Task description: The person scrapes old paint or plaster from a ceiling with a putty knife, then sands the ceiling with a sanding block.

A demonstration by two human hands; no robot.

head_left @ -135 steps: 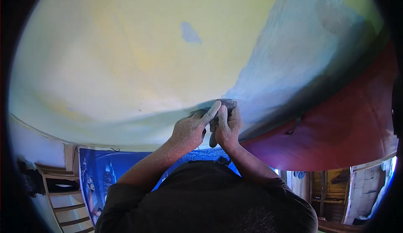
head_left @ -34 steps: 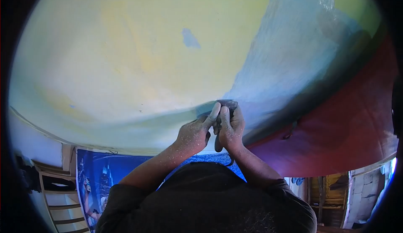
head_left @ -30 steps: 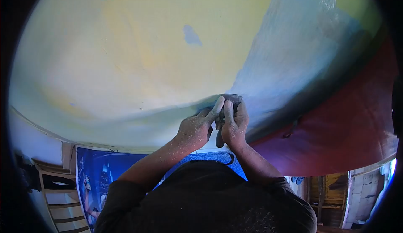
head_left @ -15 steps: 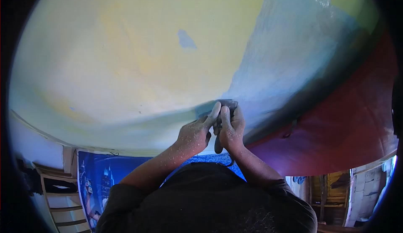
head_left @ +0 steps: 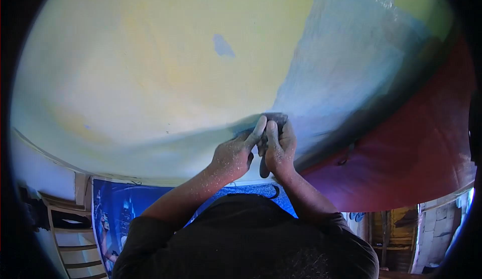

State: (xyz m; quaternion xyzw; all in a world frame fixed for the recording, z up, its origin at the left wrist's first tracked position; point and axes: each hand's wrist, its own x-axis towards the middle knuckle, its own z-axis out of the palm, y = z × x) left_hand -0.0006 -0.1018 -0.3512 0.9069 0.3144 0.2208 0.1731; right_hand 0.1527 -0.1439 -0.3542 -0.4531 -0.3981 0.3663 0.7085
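Observation:
My left hand and my right hand are closed side by side around a dark hand tool with a flat, squared head. Both thumbs point up along its back, and a rounded dark end sticks out below, between the hands. The head of the tool overlaps a large curved panel, pale yellow with a grey-blue coated area on its right. It sits at the lower tip of that grey-blue area. Pale dust speckles my hands and forearms. The fingers behind the tool are mostly hidden.
A smaller grey patch marks the yellow surface. Dark red sheeting hangs at the right. Below the panel are a blue printed banner, a wooden rack at lower left and a grey block wall at lower right.
Both hands and the tool have shifted slightly up and to the right across the panel. The grip looks the same.

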